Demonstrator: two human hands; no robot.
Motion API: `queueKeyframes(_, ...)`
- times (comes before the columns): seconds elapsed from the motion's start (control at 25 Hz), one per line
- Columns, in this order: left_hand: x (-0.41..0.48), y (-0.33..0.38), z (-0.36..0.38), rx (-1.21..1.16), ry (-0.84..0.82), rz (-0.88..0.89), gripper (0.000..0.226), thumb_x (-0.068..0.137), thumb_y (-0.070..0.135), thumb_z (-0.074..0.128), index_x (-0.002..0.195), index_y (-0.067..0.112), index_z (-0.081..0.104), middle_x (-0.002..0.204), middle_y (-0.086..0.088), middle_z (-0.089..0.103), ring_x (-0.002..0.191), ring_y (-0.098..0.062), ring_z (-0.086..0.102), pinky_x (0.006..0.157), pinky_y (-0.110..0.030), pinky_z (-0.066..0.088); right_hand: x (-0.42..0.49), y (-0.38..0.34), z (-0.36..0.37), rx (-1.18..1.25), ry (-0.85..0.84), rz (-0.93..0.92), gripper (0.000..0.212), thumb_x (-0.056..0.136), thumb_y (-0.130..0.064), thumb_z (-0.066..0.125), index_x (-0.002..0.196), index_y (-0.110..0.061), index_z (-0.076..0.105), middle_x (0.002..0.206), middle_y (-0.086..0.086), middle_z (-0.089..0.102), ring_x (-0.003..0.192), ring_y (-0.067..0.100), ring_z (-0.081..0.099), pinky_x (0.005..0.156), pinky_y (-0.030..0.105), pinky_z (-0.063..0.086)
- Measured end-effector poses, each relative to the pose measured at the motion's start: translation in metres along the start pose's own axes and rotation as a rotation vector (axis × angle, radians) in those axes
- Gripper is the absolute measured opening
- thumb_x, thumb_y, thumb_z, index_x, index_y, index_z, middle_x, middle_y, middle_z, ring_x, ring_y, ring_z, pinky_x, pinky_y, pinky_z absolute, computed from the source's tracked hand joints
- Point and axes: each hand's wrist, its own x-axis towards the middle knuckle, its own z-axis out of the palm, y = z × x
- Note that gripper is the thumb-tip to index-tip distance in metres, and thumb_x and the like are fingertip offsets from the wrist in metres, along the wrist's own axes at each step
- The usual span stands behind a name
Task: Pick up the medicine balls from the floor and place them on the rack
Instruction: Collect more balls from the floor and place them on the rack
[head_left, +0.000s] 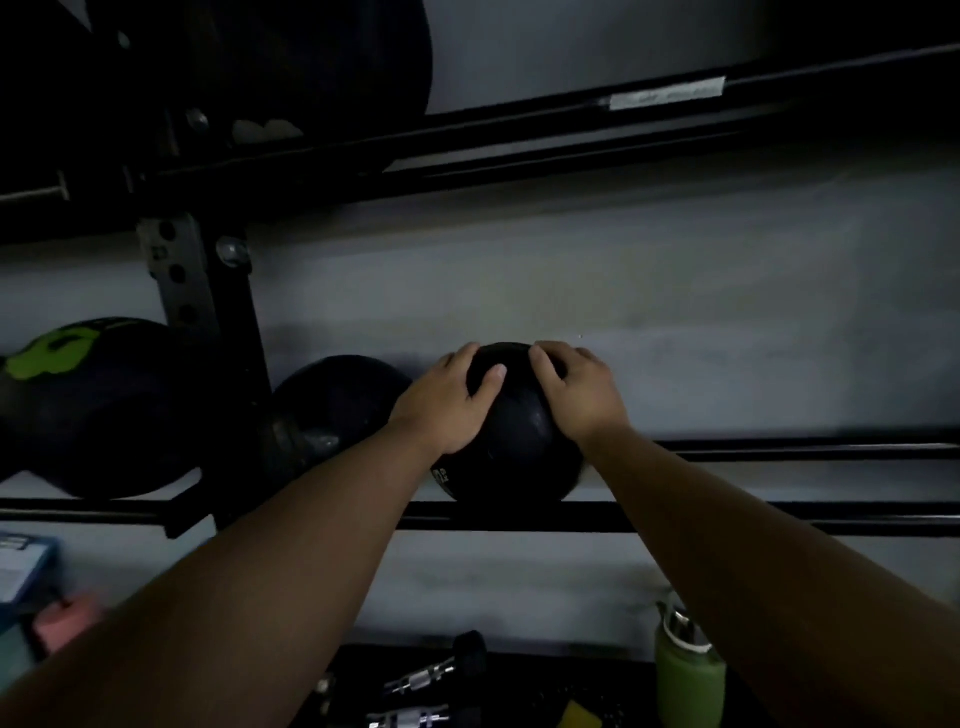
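Observation:
A black medicine ball (519, 447) rests on the two black rails of the rack's middle shelf (779, 519). My left hand (452, 400) lies on its upper left side and my right hand (576, 389) on its upper right, both gripping it. Touching or nearly touching its left side sits a second black medicine ball (332, 410). Left of the rack's upright post (208, 322) a larger black ball with green markings (93, 405) sits on the same level. Another big dark ball (332, 67) is on the upper shelf.
Grey wall behind the rack. The rails to the right of the held ball carry nothing. Below, on the floor, stand a green water bottle (688, 675), some dumbbells (431, 680), and at the left a blue box (21, 566) and a pink object (67, 623).

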Motion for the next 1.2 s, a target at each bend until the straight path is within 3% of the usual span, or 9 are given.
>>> queueKeyframes(0.16,-0.062,-0.01,-0.009,-0.066,-0.058,-0.035,0.1,0.085,0.088,0.026,0.166,0.032,0.012,0.172,0.0,0.023,0.153,-0.028,0.035,0.12,-0.046,0.035,-0.031,-0.011,-0.036,-0.254,-0.214,-0.041,0.06,0.107,-0.057,0.037,0.161,-0.032,0.034,0.156,0.016,0.044,0.142,0.04,0.04,0.115,0.053,0.041)
queueKeyframes(0.24,-0.094,-0.021,-0.008,0.013,-0.02,-0.014,0.098,0.086,0.086,0.032,0.165,0.031,0.019,0.171,0.003,0.027,0.15,-0.028,0.039,0.115,-0.048,0.041,-0.054,-0.01,-0.061,-0.348,-0.26,-0.054,0.066,0.105,-0.059,0.044,0.163,-0.032,0.028,0.157,0.015,0.041,0.142,0.041,0.039,0.113,0.055,0.042)
queueKeyframes(0.36,-0.107,-0.006,-0.015,0.058,0.089,0.061,0.078,0.089,0.076,0.048,0.149,0.026,0.049,0.154,0.001,0.047,0.131,-0.03,0.056,0.103,-0.045,0.05,-0.083,-0.011,-0.101,-0.455,-0.232,-0.033,0.067,0.102,-0.059,0.05,0.161,-0.032,0.032,0.158,0.012,0.041,0.142,0.038,0.042,0.111,0.054,0.045)
queueKeyframes(0.48,-0.108,0.034,-0.018,0.086,0.104,0.303,0.047,0.092,0.061,0.061,0.121,0.025,0.066,0.129,0.004,0.06,0.114,-0.025,0.06,0.089,-0.037,0.049,-0.118,-0.025,-0.141,-0.512,-0.157,0.036,0.063,0.101,-0.057,0.055,0.156,-0.03,0.039,0.154,0.009,0.046,0.133,0.032,0.053,0.107,0.049,0.05)
queueKeyframes(0.68,-0.122,0.083,-0.01,-0.042,-0.081,0.495,0.037,0.088,0.063,0.065,0.103,0.03,0.068,0.11,0.01,0.068,0.104,-0.018,0.065,0.081,-0.034,0.051,-0.198,-0.06,-0.197,-0.718,-0.048,0.181,0.052,0.099,-0.058,0.057,0.14,-0.026,0.058,0.134,0.005,0.06,0.112,0.026,0.063,0.096,0.045,0.056)
queueKeyframes(0.84,-0.172,0.111,0.004,-0.122,-0.253,0.652,0.038,0.084,0.067,0.065,0.104,0.034,0.065,0.102,0.017,0.07,0.098,-0.014,0.067,0.086,-0.033,0.053,-0.295,-0.08,-0.219,-0.817,0.098,0.361,0.049,0.088,-0.064,0.056,0.11,-0.022,0.069,0.113,0.008,0.073,0.105,0.032,0.068,0.088,0.04,0.056)
queueKeyframes(0.92,-0.209,0.127,0.01,-0.133,-0.34,0.747,0.043,0.082,0.071,0.063,0.108,0.037,0.064,0.103,0.018,0.069,0.098,-0.014,0.066,0.087,-0.034,0.052,-0.356,-0.089,-0.222,-0.851,0.117,0.491,0.04,0.092,-0.056,0.063,0.095,-0.017,0.068,0.103,0.012,0.075,0.099,0.035,0.07,0.08,0.034,0.054)
queueKeyframes(1.0,-0.246,0.145,0.014,-0.144,-0.414,0.824,0.045,0.082,0.072,0.062,0.112,0.038,0.063,0.108,0.018,0.067,0.101,-0.015,0.065,0.088,-0.036,0.052,-0.41,-0.103,-0.22,-0.903,0.115,0.6,0.037,0.094,-0.051,0.067,0.097,-0.014,0.072,0.101,0.013,0.075,0.097,0.034,0.07,0.078,0.036,0.054)
queueKeyframes(1.2,-0.363,0.21,-0.004,-0.237,-0.578,1.067,0.043,0.084,0.066,0.066,0.111,0.032,0.064,0.107,0.013,0.069,0.103,-0.018,0.066,0.085,-0.033,0.051,-0.536,-0.166,-0.242,-1.002,0.235,0.82,0.039,0.09,-0.057,0.062,0.106,-0.023,0.073,0.106,0.009,0.076,0.101,0.034,0.071,0.076,0.037,0.054)
